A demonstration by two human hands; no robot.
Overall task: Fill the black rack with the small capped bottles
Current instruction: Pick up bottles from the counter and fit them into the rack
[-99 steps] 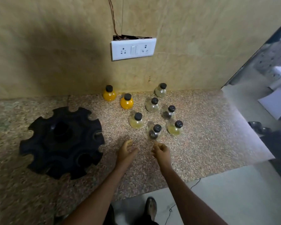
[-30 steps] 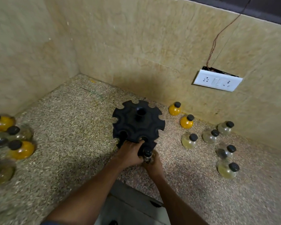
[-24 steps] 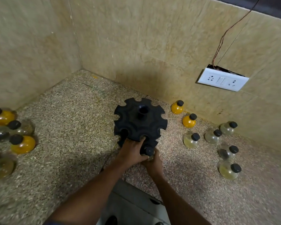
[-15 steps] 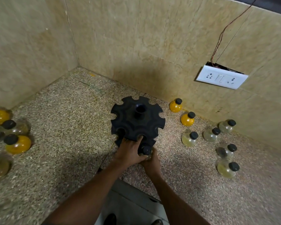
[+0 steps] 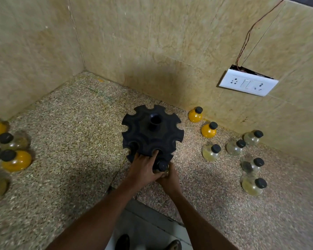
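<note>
Seven small capped bottles are standing on the speckled counter (image 5: pixel 79 123) to the right of the black rack (image 5: pixel 152 134): two orange ones, the first (image 5: pixel 195 115) by the wall and the second (image 5: pixel 209 130) just in front of it, and five pale or clear ones, among them one (image 5: pixel 210 152) nearest the rack and one (image 5: pixel 253 185) nearest you. At the left edge more bottles are showing, blurred; two orange ones (image 5: pixel 14 160) are readable there and at least three pale ones, though you cannot count them surely. One rack is sitting near the counter's middle, its notched rim facing you. Your left hand (image 5: pixel 143 170) is gripping the rack's near edge, fingers curled into the notches. Your right hand (image 5: pixel 168 179) is holding one clear bottle (image 5: pixel 162 167) by its body, pressing it against the rack's nearest slot. One white socket plate (image 5: pixel 248 84) is hanging on the wall.
</note>
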